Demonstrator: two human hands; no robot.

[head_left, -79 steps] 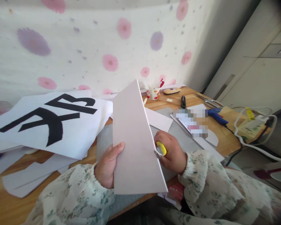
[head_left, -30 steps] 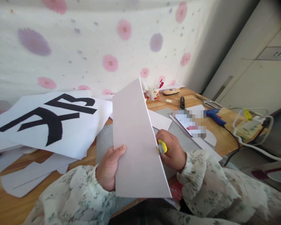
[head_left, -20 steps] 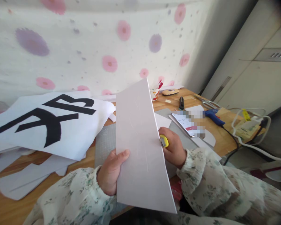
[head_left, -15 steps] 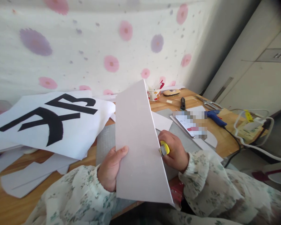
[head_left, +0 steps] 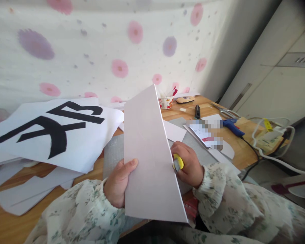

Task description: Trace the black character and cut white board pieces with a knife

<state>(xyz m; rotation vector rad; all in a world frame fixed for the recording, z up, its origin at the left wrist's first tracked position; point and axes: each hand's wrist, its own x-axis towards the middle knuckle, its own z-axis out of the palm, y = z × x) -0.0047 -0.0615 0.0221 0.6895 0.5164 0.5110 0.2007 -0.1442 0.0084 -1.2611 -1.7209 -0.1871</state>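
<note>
A large white board is held up at a tilt in the middle of the view. My left hand grips its left edge, thumb on the near face and the other fingers hidden behind. Closed around a yellow cutter, my right hand is at the board's right edge. The cutter's grey end touches or nearly touches that edge; its blade cannot be made out. Beneath the board, part of a grey cutting mat shows.
Paper with black shapes and white offcuts lie left. Behind and right are a paper cup, a mouse, a black cutter, scissors, a phone, a blue glue gun and white cables.
The whole view has shifted slightly, so things appear a little further left. Both hands keep their holds, with no clear movement of the cutter along the board.
</note>
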